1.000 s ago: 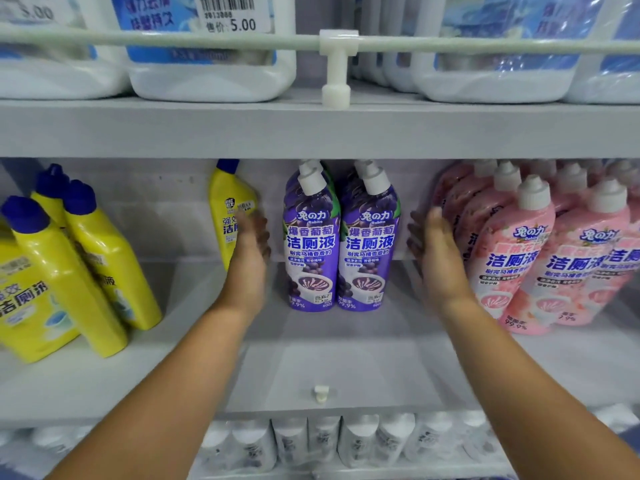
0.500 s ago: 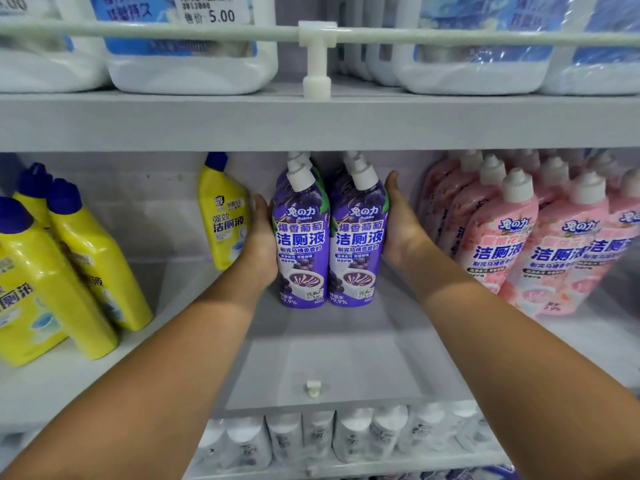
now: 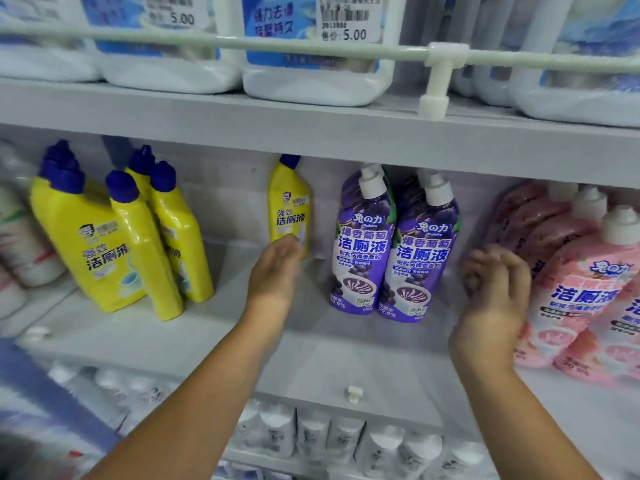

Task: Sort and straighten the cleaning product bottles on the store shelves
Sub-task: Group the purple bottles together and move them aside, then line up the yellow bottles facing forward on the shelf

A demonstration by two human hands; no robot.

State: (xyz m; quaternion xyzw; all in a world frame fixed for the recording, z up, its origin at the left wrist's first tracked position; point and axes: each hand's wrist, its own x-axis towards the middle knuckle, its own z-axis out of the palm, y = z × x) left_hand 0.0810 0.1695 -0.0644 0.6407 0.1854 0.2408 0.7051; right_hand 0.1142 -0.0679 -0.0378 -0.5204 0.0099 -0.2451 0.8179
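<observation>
- Location: a shop, in the cleaning-products aisle.
- Fixture: grey tiered shelves (image 3: 311, 133) with a white guard rail (image 3: 242, 43) along the upper tier.
- Pricing: barcode price tags (image 3: 349, 20) reading 5.00 are fixed to white jugs (image 3: 311, 81) on the top tier.
- Stock: identical goods stand in rows by kind: yellow bottles (image 3: 90, 244), purple bottles (image 3: 363, 244), pink bottles (image 3: 581, 289).
- Lower tier: a row of white bottles (image 3: 346, 441).

I count five yellow bottles (image 3: 86, 244): four grouped, one alone. Two purple bottles (image 3: 360, 244) stand in front. Pink bottles (image 3: 571, 289) overlap too much to count.
</observation>
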